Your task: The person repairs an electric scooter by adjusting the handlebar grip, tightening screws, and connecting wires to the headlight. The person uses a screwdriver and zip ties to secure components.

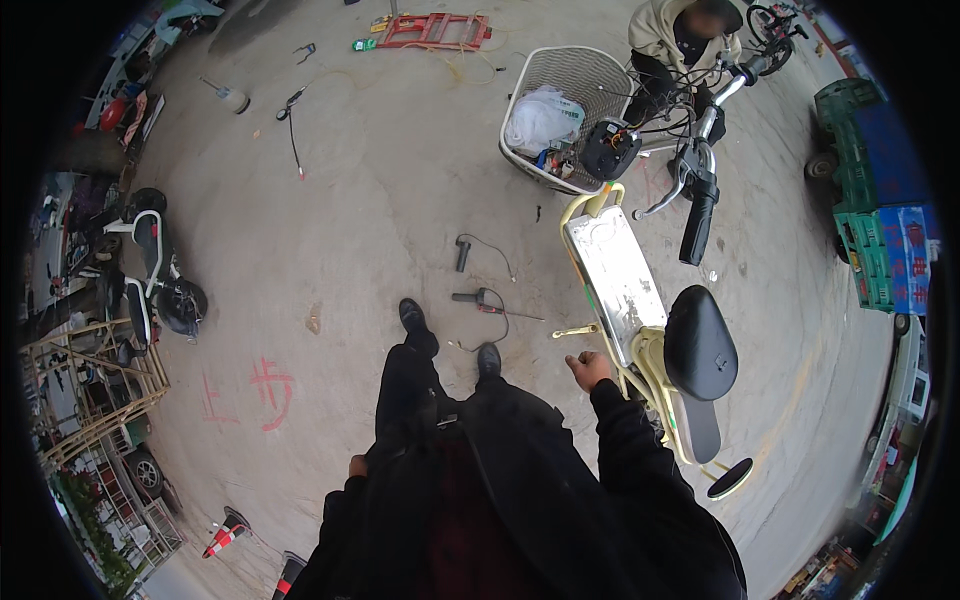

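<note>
My right hand [589, 369] hangs beside the cream electric bike's frame, its fingers loosely bent and apart, holding nothing visible. The bike has a silver footboard [610, 280], black saddle [700, 340], handlebar grip [698, 225] and a basket [540, 80] holding a white bag and small items. My left hand [358, 466] shows only slightly beside my dark coat, fingers hidden. Ahead of my shoes [415, 320] lie two loose black grips with cables [462, 257], [470, 297].
Another person [665, 50] crouches beyond the basket. A red rack [425, 30] and scattered tools [295, 110] lie farther ahead. A black-and-white scooter [165, 280] stands left, traffic cones [225, 535] behind at lower left, and a cart with green crates [862, 265] at right.
</note>
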Available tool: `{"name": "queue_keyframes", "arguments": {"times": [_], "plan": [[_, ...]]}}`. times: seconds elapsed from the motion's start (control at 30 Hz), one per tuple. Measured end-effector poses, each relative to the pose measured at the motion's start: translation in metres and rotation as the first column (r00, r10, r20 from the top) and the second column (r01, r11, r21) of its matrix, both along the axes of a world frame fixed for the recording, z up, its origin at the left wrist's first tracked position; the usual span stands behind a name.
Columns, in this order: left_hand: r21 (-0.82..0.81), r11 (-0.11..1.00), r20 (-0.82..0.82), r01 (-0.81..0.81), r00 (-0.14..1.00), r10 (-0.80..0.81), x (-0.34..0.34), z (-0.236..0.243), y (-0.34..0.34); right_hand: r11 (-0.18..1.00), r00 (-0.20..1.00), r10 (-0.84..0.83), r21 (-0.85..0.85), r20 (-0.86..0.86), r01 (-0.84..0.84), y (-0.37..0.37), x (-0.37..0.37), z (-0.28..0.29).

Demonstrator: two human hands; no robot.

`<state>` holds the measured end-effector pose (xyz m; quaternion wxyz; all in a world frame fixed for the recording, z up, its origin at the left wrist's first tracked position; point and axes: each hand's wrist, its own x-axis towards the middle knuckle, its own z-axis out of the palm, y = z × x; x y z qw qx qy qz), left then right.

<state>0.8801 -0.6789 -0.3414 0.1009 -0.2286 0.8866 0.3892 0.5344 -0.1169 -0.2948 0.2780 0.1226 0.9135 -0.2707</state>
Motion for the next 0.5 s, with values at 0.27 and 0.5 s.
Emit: {"name": "queue_keyframes", "arguments": {"times": [0.27,0.5], "plan": [[-0.131,0.989,0.279,-0.072,0.954,0.107,-0.236,0.013,-0.152,0.981,0.986,-0.155,0.13,0.057,0.146,-0.07,-0.032,0.014],[-0.085,0.996,0.188,-0.018,0.982,0.034,-0.354,0.014,-0.273,0.981,0.981,-0.183,0.08,0.063,0.178,-0.184,-0.078,0.061]]}}
